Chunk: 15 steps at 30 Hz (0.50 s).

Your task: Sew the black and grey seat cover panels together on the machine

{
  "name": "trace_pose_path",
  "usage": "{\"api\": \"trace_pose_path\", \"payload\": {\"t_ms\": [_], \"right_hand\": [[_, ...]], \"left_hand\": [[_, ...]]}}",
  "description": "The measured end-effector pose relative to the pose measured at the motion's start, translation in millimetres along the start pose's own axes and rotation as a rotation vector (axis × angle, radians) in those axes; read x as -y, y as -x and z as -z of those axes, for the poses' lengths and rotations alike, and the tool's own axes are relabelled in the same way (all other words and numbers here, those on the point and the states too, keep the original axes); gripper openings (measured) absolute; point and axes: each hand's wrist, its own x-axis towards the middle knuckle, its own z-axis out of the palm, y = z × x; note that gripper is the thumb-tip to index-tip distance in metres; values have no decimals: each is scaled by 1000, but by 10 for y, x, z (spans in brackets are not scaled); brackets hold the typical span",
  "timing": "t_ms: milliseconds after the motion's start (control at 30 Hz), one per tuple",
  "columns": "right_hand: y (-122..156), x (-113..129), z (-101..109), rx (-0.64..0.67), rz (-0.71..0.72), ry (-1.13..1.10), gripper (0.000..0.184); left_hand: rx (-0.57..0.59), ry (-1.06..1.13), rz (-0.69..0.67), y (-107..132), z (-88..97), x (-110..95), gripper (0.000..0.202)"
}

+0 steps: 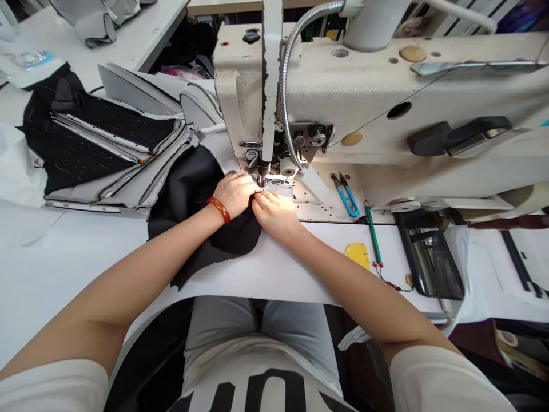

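Observation:
My left hand [235,191], with an orange bangle at the wrist, lies curled on a piece of black fabric [195,194] just left of the presser foot [268,178] of a white sewing machine [386,86]. Fingers of my right hand [274,212] pinch the same fabric's edge right in front of the needle. The two hands touch each other at the fingertips. The fabric spreads left and toward me over the white table [64,257].
A stack of grey and black cut pieces [115,149] lies at the left. Blue thread snips [346,195], a green pencil [373,232], a yellow chalk piece [357,254] and a black tray [429,257] sit right of the hands.

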Motion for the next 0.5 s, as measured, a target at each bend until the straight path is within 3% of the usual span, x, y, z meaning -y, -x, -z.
{"api": "trace_pose_path", "payload": {"t_ms": [167,300,333,400,500], "right_hand": [[-101,49,95,98,-40,3,33],[-166,21,81,41,-99,-42,28],[-179,6,65,14,-121,-52,25],[-191,-30,25,-36,-185,-89,20],[-160,-90,-35,-68,-292,-201,19]], "left_hand": [[-33,208,74,339,201,-139,34],[0,114,153,671,226,-392,79],[-4,46,182,672,201,-421,76],[4,-60,236,558,149,-401,52],[60,-100,215,240,142,-211,36]]}}
